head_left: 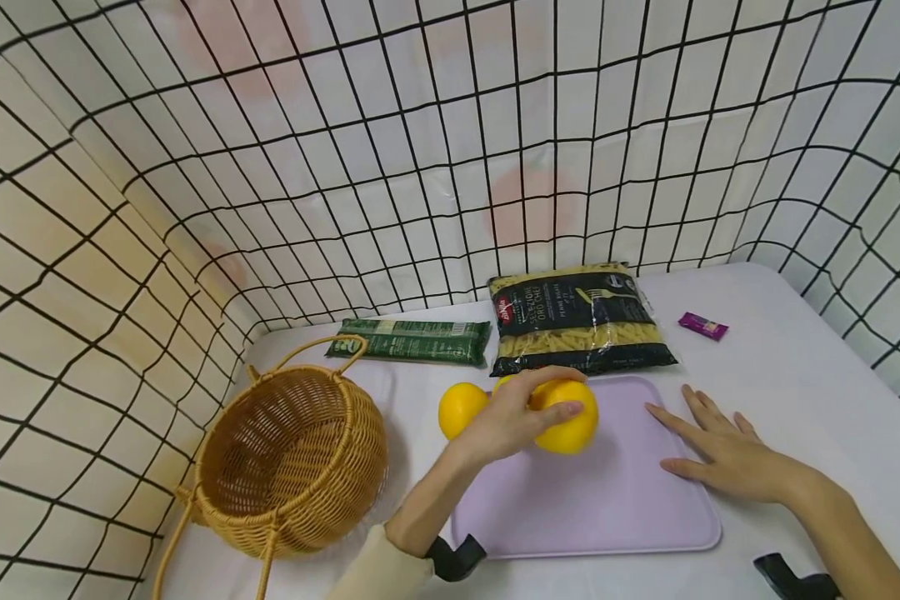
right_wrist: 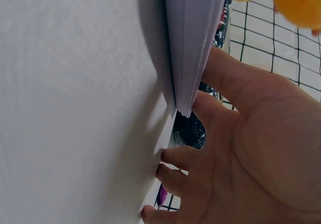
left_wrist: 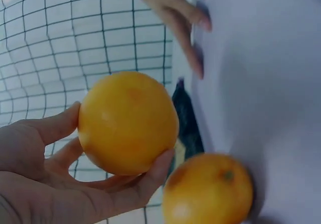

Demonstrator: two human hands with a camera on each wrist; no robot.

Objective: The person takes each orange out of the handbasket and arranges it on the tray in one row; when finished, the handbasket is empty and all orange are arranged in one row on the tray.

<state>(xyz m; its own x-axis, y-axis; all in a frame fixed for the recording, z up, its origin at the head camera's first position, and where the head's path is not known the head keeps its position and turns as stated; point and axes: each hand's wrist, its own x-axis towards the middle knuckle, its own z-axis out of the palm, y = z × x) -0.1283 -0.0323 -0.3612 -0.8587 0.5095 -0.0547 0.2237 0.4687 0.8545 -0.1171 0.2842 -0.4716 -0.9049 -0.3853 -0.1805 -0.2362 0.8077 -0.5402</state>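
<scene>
My left hand (head_left: 512, 421) grips an orange (head_left: 570, 417) between thumb and fingers, above the lilac tray (head_left: 607, 508). In the left wrist view the held orange (left_wrist: 128, 123) shows its full round side, and another orange (left_wrist: 208, 189) sits by the tray. From the head, one orange (head_left: 462, 408) is at the tray's left back corner; a further one (head_left: 504, 382) is mostly hidden behind my left hand. My right hand (head_left: 727, 454) lies with fingers spread at the tray's right edge; in the right wrist view, its thumb and forefinger touch the rim (right_wrist: 188, 58).
A wicker basket (head_left: 360, 467) with handles stands left of the tray. Behind lie a green packet (head_left: 420, 342) and a bag of penne pasta (head_left: 577, 321). A small purple packet (head_left: 703, 326) lies at the back right. Black netting (head_left: 442, 167) surrounds the table's back and sides.
</scene>
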